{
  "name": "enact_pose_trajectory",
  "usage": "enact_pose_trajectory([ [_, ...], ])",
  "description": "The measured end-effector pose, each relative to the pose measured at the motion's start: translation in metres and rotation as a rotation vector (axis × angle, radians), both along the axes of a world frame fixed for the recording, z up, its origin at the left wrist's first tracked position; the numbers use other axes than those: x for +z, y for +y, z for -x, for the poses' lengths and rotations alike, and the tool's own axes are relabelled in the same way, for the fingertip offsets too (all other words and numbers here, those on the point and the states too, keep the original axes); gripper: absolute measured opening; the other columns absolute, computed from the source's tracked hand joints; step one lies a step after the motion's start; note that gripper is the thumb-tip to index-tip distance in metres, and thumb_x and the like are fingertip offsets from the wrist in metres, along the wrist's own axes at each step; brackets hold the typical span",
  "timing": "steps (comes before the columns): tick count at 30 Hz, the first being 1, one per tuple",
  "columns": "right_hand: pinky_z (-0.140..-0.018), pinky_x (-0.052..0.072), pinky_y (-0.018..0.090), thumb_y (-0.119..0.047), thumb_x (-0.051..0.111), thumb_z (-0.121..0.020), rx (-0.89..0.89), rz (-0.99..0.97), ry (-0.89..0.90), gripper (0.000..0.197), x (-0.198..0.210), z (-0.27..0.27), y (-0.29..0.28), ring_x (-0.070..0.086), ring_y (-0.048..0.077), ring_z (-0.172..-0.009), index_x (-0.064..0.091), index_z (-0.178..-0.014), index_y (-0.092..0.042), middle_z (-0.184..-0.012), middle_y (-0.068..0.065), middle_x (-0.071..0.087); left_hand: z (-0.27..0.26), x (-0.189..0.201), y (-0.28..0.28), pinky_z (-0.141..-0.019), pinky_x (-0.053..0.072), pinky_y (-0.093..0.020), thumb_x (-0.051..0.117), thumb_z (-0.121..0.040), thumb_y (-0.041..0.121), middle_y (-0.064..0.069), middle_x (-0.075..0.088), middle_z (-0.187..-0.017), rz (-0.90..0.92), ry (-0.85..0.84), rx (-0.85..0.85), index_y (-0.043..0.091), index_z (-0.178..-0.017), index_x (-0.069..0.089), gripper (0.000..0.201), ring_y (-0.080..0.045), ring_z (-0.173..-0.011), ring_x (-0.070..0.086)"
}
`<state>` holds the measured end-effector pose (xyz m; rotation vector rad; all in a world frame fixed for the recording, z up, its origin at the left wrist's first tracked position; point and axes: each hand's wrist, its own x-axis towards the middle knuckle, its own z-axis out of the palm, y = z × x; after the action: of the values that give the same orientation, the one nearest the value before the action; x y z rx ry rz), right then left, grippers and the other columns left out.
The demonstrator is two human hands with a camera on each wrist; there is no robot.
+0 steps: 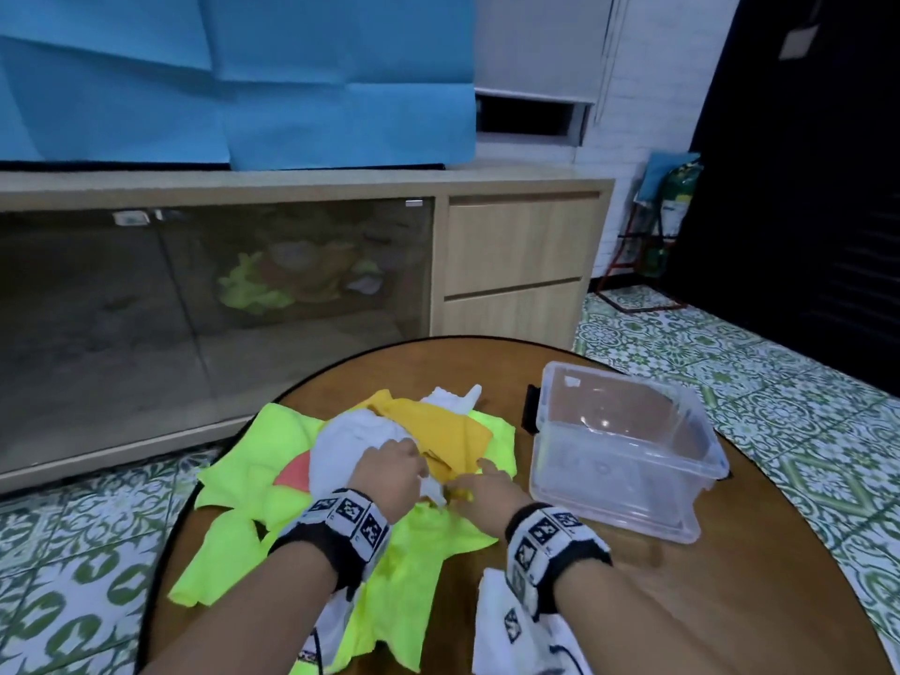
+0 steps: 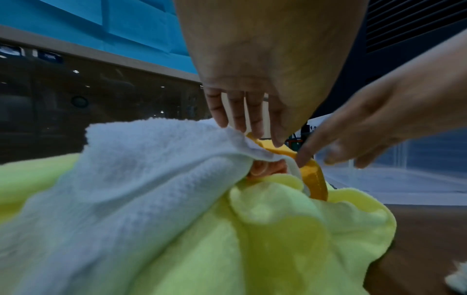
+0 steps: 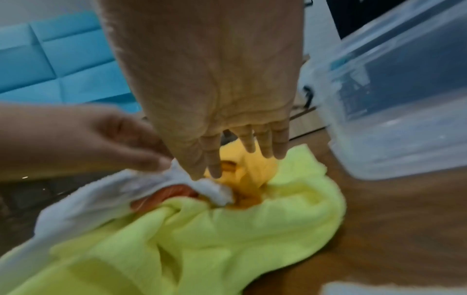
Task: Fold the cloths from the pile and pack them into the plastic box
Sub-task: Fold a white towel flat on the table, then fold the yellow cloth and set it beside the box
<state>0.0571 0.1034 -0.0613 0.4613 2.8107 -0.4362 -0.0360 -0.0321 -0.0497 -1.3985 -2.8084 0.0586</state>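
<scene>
On the round wooden table point(image 1: 730, 601), pile centre | left hand point(image 1: 389, 467): fingers pinch white towel point(image 1: 350, 443) | right hand point(image 1: 487, 484): fingers extended, relaxed, tips on orange-yellow cloth point(image 1: 438, 431) | neon-green cloths point(image 1: 272, 460): bottom of pile | clear plastic box point(image 1: 628, 504): just right of pile, no cloth inside

Round wooden table point(image 1: 759, 591): heap of cloths point(image 1: 399, 528) left-centre, clear plastic box point(image 1: 628, 489) beside it, right.
</scene>
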Motion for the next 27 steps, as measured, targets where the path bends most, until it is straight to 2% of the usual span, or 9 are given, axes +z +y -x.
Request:
enact_pose_trajectory([
  [3,-0.105,0.036,0.042,-0.028,0.043,-0.096,0.021,-0.041,-0.013,0.04,-0.02,0.032,-0.02,0.031,0.032,-0.133,0.045,-0.136,-0.018,-0.148,0.013,0.026,0.007,-0.007,0.01,-0.095,0.034,-0.033,0.044,-0.092,0.018,0.001,0.043,-0.134,-0.012,0.047,-0.04,0.025,-0.127,0.052,0.036,-0.022,-0.123,0.04],
  [7,-0.083,0.041,0.031,-0.016,0.042,-0.091,0.032,-0.009,0.273,0.035,-0.013,0.041,-0.017,0.05,0.027,-0.11,0.056,-0.122,-0.006,-0.123,0.01,0.053,0.016,-0.011,0.031,-0.096,0.034,-0.037,0.059,-0.081,0.018,-0.001,0.046,-0.131,-0.125,0.077,-0.074,0.022,-0.128,0.051,0.048,-0.025,-0.123,0.043],
  [10,-0.076,0.039,0.028,-0.009,0.043,-0.094,0.032,0.014,0.455,0.023,0.01,0.026,0.004,0.056,0.027,-0.101,0.063,-0.101,0.0,-0.099,0.007,0.052,0.024,-0.005,0.044,-0.092,0.036,-0.034,0.053,-0.086,0.015,-0.001,0.054,-0.122,-0.141,0.077,0.021,0.023,-0.122,0.054,0.037,-0.024,-0.115,0.051],
  [12,-0.08,0.04,0.021,-0.009,0.047,-0.095,-0.001,0.071,0.56,0.021,0.025,0.009,0.022,0.058,0.021,-0.097,0.066,-0.094,-0.002,-0.094,0.001,0.052,0.03,0.001,0.045,-0.089,0.037,-0.032,0.043,-0.091,0.009,-0.001,0.057,-0.119,-0.124,0.064,0.099,0.023,-0.122,0.053,0.036,-0.023,-0.111,0.054],
  [14,-0.077,0.037,0.008,-0.007,0.052,-0.093,-0.03,0.147,0.646,0.016,0.041,-0.007,0.035,0.057,0.011,-0.089,0.068,-0.093,-0.003,-0.092,-0.003,0.053,0.035,0.008,0.042,-0.084,0.04,-0.032,0.042,-0.09,0.005,-0.003,0.059,-0.115,-0.1,0.096,0.118,0.019,-0.118,0.056,0.034,-0.025,-0.106,0.057],
  [16,-0.073,0.038,0.004,-0.004,0.056,-0.091,-0.052,0.17,0.741,0.013,0.061,-0.025,0.043,0.052,-0.002,-0.079,0.068,-0.089,-0.007,-0.09,-0.006,0.055,0.034,0.017,0.036,-0.08,0.041,-0.033,0.042,-0.088,0.001,-0.006,0.061,-0.109,-0.062,0.096,0.128,0.014,-0.109,0.058,0.03,-0.027,-0.101,0.058],
  [21,-0.064,0.036,0.005,0.005,0.055,-0.086,-0.11,0.086,0.916,0.018,0.111,-0.063,0.062,0.048,0.002,-0.068,0.064,-0.083,-0.01,-0.085,0.0,0.055,0.024,0.048,0.016,-0.082,0.044,-0.035,0.042,-0.092,0.01,-0.008,0.062,-0.112,-0.156,0.081,0.196,0.015,-0.108,0.061,0.025,-0.03,-0.105,0.059],
  [23,-0.066,0.034,0.006,0.004,0.053,-0.087,-0.134,0.009,0.939,0.016,0.127,-0.077,0.067,0.045,0.003,-0.071,0.064,-0.086,-0.006,-0.087,0.001,0.053,0.02,0.063,0.005,-0.082,0.046,-0.036,0.042,-0.092,0.01,-0.011,0.061,-0.114,-0.221,0.098,0.218,0.013,-0.11,0.06,0.026,-0.032,-0.106,0.059],
  [27,-0.075,0.032,0.017,0.007,0.05,-0.086,-0.23,-0.111,1.066,0.017,0.15,-0.112,0.075,0.051,0.019,-0.089,0.064,-0.088,-0.001,-0.093,0.01,0.059,0.01,0.095,-0.015,-0.082,0.046,-0.041,0.041,-0.09,0.004,-0.015,0.058,-0.11,-0.31,0.184,0.242,0.006,-0.111,0.059,0.027,-0.037,-0.103,0.058],
])
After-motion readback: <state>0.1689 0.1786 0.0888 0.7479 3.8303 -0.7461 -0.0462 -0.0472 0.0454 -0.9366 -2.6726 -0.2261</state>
